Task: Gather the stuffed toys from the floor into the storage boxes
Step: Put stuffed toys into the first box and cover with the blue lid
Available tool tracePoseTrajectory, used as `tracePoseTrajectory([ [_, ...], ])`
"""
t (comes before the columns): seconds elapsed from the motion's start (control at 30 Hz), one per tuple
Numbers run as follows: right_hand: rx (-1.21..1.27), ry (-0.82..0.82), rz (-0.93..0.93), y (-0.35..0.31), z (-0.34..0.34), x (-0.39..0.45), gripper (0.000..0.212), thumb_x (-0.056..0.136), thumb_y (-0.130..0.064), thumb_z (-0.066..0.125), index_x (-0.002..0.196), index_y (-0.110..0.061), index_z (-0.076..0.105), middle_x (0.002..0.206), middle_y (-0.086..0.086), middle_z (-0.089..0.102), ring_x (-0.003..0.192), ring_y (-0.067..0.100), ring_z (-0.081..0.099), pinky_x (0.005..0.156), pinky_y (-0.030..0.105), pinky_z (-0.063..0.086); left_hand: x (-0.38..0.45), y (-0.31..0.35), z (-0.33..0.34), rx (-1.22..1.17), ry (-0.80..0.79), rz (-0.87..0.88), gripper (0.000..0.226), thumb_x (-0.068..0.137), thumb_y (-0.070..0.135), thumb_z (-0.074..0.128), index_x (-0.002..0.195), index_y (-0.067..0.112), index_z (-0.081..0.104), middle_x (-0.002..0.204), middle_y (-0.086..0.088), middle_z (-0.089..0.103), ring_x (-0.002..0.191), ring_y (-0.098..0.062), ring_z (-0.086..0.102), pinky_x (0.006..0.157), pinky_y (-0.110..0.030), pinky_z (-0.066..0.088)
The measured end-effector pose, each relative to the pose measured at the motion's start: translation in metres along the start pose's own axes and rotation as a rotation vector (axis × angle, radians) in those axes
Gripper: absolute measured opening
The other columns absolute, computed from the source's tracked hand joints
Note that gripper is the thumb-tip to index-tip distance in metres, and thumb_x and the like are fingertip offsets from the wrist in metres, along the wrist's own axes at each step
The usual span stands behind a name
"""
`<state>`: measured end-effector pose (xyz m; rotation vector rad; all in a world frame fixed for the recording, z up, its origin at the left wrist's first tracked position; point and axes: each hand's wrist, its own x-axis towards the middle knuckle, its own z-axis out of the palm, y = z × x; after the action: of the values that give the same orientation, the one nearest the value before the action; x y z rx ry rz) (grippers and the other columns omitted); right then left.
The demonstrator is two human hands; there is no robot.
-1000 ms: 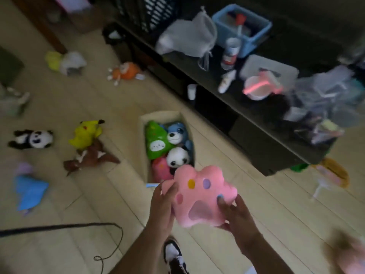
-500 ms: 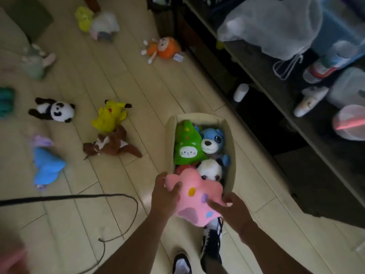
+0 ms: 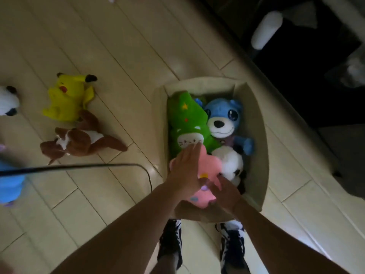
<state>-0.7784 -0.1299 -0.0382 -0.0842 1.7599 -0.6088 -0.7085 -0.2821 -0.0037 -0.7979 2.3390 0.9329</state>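
Head: four toys point(image 3: 187, 123) in box point(image 3: 258, 135).

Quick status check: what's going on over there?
Both hands flat, pressing pink paw-shaped plush into beige storage box. Box crowded.

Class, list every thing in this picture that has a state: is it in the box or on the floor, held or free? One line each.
pink paw toy: in the box, pressed down by both hands
left hand: flat on the pink toy
right hand: fingers straight, on the pink toy
green toy: in the box
blue bear: in the box
panda: in the box
box: open, nearly full
yellow toy: on the floor
brown toy: on the floor
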Motion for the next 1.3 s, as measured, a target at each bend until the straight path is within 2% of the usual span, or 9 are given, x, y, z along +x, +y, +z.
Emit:
tracePoseTrajectory([
  [0.1, -0.097, -0.009, 0.009, 0.020, 0.014, 0.021, 0.017, 0.096, -0.028, 0.053, 0.103, -0.014, 0.060, 0.107, 0.005, 0.059, 0.104, 0.021, 0.054, 0.082, 0.027, 0.039, 0.018, -0.020, 0.022, 0.111, -0.133, -0.028, 0.114, 0.078, 0.046, 0.074, 0.154, 0.018, -0.006, 0.162, -0.007, 0.002, 0.147, -0.031, 0.013, 0.117, -0.046, 0.022],
  [0.2, -0.106, 0.066, -0.026, 0.031, 0.028, 0.037, 0.041, 0.093, -0.037, 0.055, 0.122, -0.008, 0.056, 0.119, 0.014, 0.060, 0.111, 0.031, 0.056, 0.094, 0.039, 0.045, 0.026, -0.034, 0.042, 0.129, -0.192, -0.036, 0.121, 0.076, 0.041, 0.077, 0.153, 0.017, -0.013, 0.162, -0.007, -0.005, 0.146, -0.033, 0.014, 0.117, -0.049, 0.025],
  [0.33, -0.409, 0.006, 0.038, 0.028, 0.038, 0.050, 0.044, 0.096, -0.045, 0.045, 0.125, -0.013, 0.052, 0.130, 0.012, 0.057, 0.119, 0.031, 0.053, 0.101, 0.037, 0.041, 0.029, -0.040, 0.051, 0.492, -0.116, -0.003, 0.107, 0.081, 0.050, 0.067, 0.154, 0.013, -0.002, 0.156, -0.013, 0.018, 0.125, -0.033, 0.043, 0.094, -0.045, 0.043],
  [0.5, -0.757, 0.075, 0.084, 0.006, 0.020, 0.010, 0.049, 0.091, -0.060, 0.040, 0.120, -0.023, 0.053, 0.126, 0.006, 0.059, 0.117, 0.028, 0.055, 0.097, 0.042, 0.042, 0.003, -0.001, 0.034, 0.500, -0.139, -0.118, 0.099, 0.089, 0.045, 0.059, 0.154, 0.009, -0.007, 0.162, -0.016, 0.003, 0.146, -0.037, 0.013, 0.115, -0.048, 0.023],
  [0.63, -0.834, 0.323, -0.149, 0.008, -0.006, -0.085, 0.038, 0.084, -0.047, 0.050, 0.117, -0.029, 0.058, 0.123, -0.001, 0.062, 0.131, 0.030, 0.041, 0.112, 0.054, 0.017, -0.056, 0.050, 0.006, 0.540, -0.242, 0.014, 0.084, 0.095, 0.045, 0.047, 0.154, 0.010, -0.001, 0.163, -0.013, -0.008, 0.150, -0.035, -0.002, 0.120, -0.051, 0.010],
  [0.73, -0.675, 0.548, -0.130, 0.028, -0.018, -0.169, 0.047, 0.080, -0.045, 0.057, 0.125, -0.033, 0.058, 0.132, -0.003, 0.059, 0.140, 0.031, 0.033, 0.114, 0.058, 0.007, -0.106, 0.112, -0.004, 0.587, -0.300, 0.132, 0.075, 0.094, 0.044, 0.048, 0.153, 0.016, 0.012, 0.163, -0.009, 0.001, 0.150, -0.032, 0.001, 0.118, -0.052, 0.011],
  [0.87, -0.254, 0.715, 0.204, 0.079, -0.035, -0.275, 0.071, 0.090, -0.057, 0.038, 0.152, -0.032, 0.014, 0.158, -0.005, 0.022, 0.149, 0.026, 0.005, 0.118, 0.050, 0.004, -0.170, 0.217, 0.009, 0.525, -0.324, 0.256, 0.081, 0.086, 0.052, 0.054, 0.152, 0.026, 0.016, 0.163, -0.004, 0.008, 0.149, -0.027, 0.007, 0.118, -0.045, 0.019],
  [1.07, 0.324, 1.081, 0.395, 0.207, -0.062, -0.430, 0.075, 0.085, -0.050, 0.053, 0.148, -0.020, 0.026, 0.146, 0.006, 0.041, 0.134, 0.027, 0.040, 0.107, 0.041, 0.035, -0.274, 0.360, 0.086, 0.518, -0.457, 0.702, 0.097, 0.078, 0.052, 0.062, 0.152, 0.039, 0.002, 0.163, 0.010, -0.009, 0.150, -0.016, -0.003, 0.122, -0.039, 0.010],
  [1.3, 0.804, 1.195, 0.424, 0.394, -0.066, -0.574, 0.047, 0.087, -0.033, 0.064, 0.130, -0.025, 0.047, 0.116, -0.002, 0.059, 0.104, 0.018, 0.059, 0.084, 0.029, 0.044, -0.400, 0.485, 0.237, 0.256, -0.612, 0.724, 0.065, 0.087, 0.034, 0.065, 0.145, 0.024, 0.038, 0.152, 0.007, 0.037, 0.138, -0.008, 0.036, 0.107, -0.014, 0.023],
])
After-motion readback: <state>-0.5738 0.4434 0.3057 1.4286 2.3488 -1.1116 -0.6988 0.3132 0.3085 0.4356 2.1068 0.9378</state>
